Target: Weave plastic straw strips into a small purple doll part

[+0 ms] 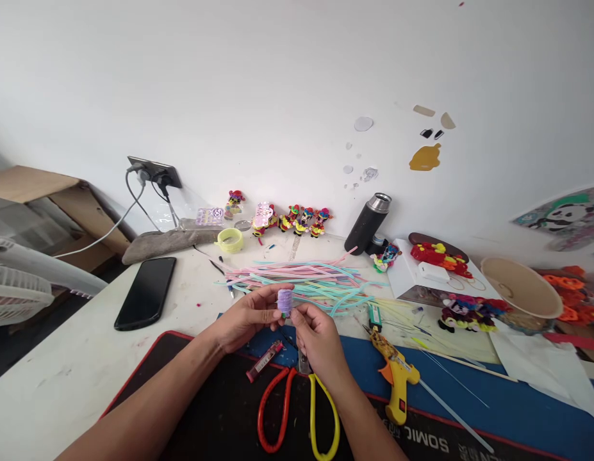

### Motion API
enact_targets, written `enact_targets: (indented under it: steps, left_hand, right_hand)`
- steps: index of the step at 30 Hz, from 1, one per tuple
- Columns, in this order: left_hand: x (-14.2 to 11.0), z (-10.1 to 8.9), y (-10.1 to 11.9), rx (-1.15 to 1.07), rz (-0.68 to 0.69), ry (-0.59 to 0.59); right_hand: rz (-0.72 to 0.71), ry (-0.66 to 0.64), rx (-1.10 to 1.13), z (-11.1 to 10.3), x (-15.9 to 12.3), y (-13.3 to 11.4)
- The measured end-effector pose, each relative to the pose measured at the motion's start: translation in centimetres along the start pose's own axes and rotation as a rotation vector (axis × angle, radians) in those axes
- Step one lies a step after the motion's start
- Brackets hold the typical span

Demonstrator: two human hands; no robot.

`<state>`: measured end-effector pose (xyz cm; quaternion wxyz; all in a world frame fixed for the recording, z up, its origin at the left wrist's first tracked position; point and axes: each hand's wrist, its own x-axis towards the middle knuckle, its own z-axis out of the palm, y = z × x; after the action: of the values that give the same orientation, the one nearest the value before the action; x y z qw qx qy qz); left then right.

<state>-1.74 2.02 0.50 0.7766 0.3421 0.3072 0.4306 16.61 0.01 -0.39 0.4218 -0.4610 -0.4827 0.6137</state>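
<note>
A small purple coil of fuzzy pipe cleaner [285, 302] is held up over the mat between both hands. My left hand [248, 318] grips it from the left, thumb in front and fingers behind. My right hand [316, 330] pinches its lower right end, where a bit of green shows. Below the hands lie scissors [304, 365] with one red and one yellow handle; their blades are partly hidden by my right hand. A dark red slim packet [264, 362] rests left of the scissors. Pink, blue and purple pipe cleaners [301, 275] are heaped just behind.
A yellow glue gun [397, 384] with a clear glue stick lies at right. A phone [145, 293] and a roll of yellow tape [229, 240] are at left. Several small figures [304, 221] stand by the wall, near a black flask [368, 224]. A beige bowl [520, 288] is far right.
</note>
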Motion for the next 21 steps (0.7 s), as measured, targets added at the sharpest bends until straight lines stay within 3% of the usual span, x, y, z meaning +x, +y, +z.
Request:
enact_targets:
  steps: [15,21]
  left_hand:
    - [0.16,-0.5,-0.3,-0.147,-0.034,-0.015]
    - [0.53,-0.56,-0.62,-0.09,0.021,0.103]
  right_hand:
    - [-0.033,0.05,-0.012,-0.14,0.01,-0.24]
    - [-0.038,0.058,-0.055,-0.16,-0.04,-0.14]
